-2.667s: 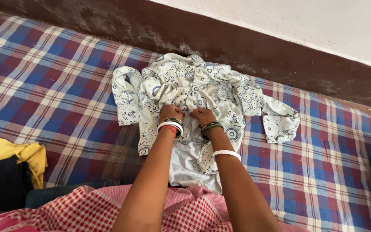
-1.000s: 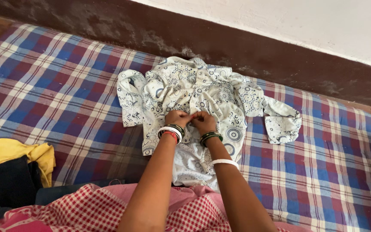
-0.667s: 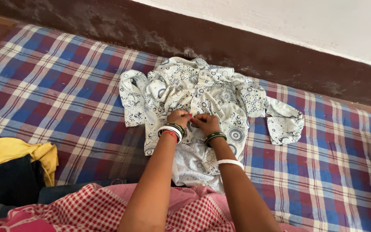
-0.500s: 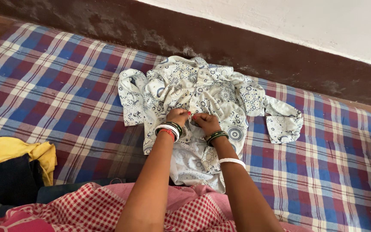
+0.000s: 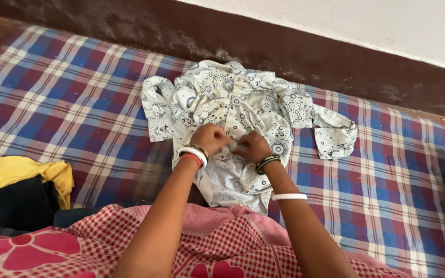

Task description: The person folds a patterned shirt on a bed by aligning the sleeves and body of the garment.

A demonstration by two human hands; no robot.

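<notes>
On the checked bed (image 5: 52, 98) | left hand (image 5: 209, 138), right hand (image 5: 252, 146) pinch white patterned shirt (image 5: 243, 103) at its front | soft, light, limp; best held by edges

Both bare forearms rise from the bottom edge and converge at the frame's centre. The left hand (image 5: 209, 138) sits just left of centre, knuckles up, fingers (image 5: 224, 138) curled in a loose pinch, white, red and dark bangles stacked at its wrist. The right hand (image 5: 253, 145) is just beside it, fingertips nearly meeting the left's, curled down too, dark green bangles at the wrist and a white band lower on the forearm.
</notes>
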